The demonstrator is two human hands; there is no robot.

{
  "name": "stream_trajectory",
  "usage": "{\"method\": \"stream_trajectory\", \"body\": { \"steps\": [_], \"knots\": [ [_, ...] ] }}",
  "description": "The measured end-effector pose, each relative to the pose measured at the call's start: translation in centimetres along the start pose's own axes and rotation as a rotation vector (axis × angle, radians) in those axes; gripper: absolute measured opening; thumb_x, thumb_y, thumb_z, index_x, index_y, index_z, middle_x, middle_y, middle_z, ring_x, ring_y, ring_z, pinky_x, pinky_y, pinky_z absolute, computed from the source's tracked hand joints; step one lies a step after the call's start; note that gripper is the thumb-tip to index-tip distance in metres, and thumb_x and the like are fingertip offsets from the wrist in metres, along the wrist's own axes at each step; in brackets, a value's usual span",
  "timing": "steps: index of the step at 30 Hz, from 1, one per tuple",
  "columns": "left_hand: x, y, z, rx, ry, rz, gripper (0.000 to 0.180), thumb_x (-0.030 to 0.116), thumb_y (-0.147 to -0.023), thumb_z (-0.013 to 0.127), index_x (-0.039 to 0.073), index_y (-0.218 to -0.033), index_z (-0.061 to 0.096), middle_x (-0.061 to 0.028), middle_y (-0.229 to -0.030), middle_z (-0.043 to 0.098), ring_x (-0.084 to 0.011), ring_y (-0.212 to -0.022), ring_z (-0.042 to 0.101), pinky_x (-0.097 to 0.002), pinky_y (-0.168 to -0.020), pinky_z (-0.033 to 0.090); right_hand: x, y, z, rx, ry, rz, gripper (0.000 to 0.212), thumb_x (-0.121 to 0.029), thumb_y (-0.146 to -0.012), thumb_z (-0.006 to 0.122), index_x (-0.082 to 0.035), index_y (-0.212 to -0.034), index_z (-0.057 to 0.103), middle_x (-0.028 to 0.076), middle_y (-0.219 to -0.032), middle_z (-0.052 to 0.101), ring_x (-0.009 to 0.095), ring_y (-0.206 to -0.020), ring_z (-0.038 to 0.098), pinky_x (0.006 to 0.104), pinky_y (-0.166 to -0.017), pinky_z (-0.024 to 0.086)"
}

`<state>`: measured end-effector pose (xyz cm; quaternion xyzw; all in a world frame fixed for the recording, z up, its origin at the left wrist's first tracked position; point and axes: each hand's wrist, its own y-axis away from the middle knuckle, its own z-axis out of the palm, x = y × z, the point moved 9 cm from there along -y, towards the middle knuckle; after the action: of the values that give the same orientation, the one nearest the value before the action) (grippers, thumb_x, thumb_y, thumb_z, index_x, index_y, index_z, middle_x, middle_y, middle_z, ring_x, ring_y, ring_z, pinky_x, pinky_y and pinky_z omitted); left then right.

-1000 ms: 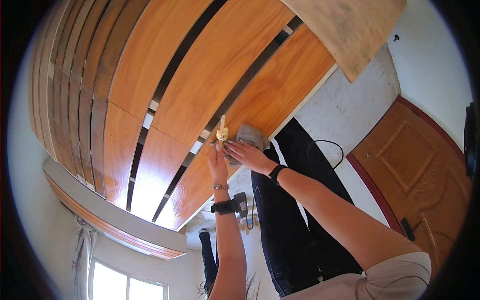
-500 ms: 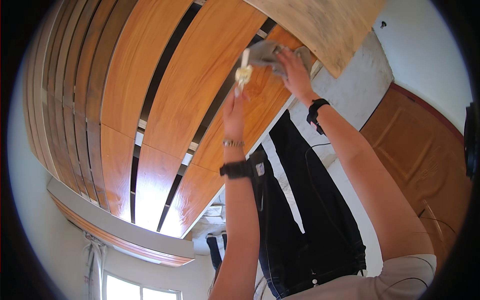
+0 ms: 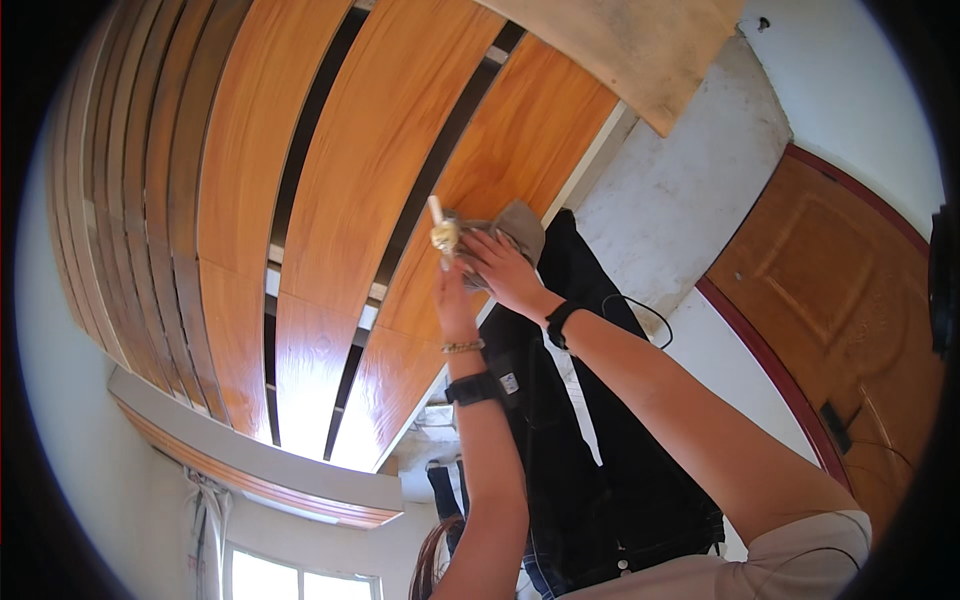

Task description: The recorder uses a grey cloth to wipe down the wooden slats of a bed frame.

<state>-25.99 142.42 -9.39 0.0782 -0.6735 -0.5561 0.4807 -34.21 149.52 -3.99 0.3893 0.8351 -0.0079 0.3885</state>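
Observation:
My right hand (image 3: 508, 272) is pressed on a crumpled grey-brown cloth (image 3: 524, 228), its fingers bent over it. The cloth lies on the nearest glossy orange-brown wooden slat (image 3: 540, 120) of a slatted bed base. Close beside it on the left, my left hand (image 3: 455, 305) grips a small pale stick with a yellowish lump (image 3: 443, 236) around its middle. That stick points up and away, over the dark gap between two slats. Its exact kind is blurred. My fingertips hide its lower end.
An unvarnished wooden board (image 3: 640, 50) lies across the slats at the far end. A brown panelled door (image 3: 830, 310) with a red frame is on the right. Another person's leg (image 3: 445, 495) shows below, near a bright window (image 3: 300, 578). A thin black cable (image 3: 655, 312) loops beside my right forearm.
Both hands have come down the slat toward me and leftward, the right one sliding the cloth with it. The stick has travelled along in my left hand. The view has shifted slightly.

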Motion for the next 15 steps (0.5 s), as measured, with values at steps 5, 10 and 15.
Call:
{"method": "stream_trajectory", "body": {
  "steps": [5,10,15],
  "knots": [
    [8.4,0.8,2.5,-0.057,-0.133,0.198,0.03,0.017,-0.092,0.038,0.0,-0.114,0.048,-0.0046,-0.111,0.051,-0.0119,-0.101,0.046,-0.0251,-0.086,0.036,-0.2,-2.5,0.7,-0.006,0.095,-0.211,0.037,-0.01,-0.076,0.051,-0.009,-0.112,0.051,0.007,-0.131,0.038,0.023,-0.124,0.032,0.0403,-0.099,0.028],
    [7.5,-2.1,6.0,-0.231,-0.207,0.246,0.035,0.016,-0.091,0.043,0.0,-0.122,0.045,-0.0052,-0.112,0.052,-0.0123,-0.1,0.047,-0.0243,-0.088,0.036,0.8,-4.6,-0.4,-0.026,0.071,-0.386,0.032,-0.009,-0.075,0.05,-0.007,-0.106,0.053,0.007,-0.126,0.042,0.024,-0.119,0.037,0.0404,-0.099,0.03],
    [3.7,-5.1,11.8,-0.357,-0.101,0.263,0.031,0.013,-0.091,0.041,0.002,-0.119,0.05,-0.004,-0.111,0.052,-0.0106,-0.096,0.047,-0.0233,-0.082,0.04,4.8,-4.4,-5.5,0.143,0.106,-0.23,0.033,-0.01,-0.072,0.053,-0.005,-0.105,0.053,0.009,-0.12,0.047,0.028,-0.117,0.04,0.0419,-0.098,0.032]
  ]
}}
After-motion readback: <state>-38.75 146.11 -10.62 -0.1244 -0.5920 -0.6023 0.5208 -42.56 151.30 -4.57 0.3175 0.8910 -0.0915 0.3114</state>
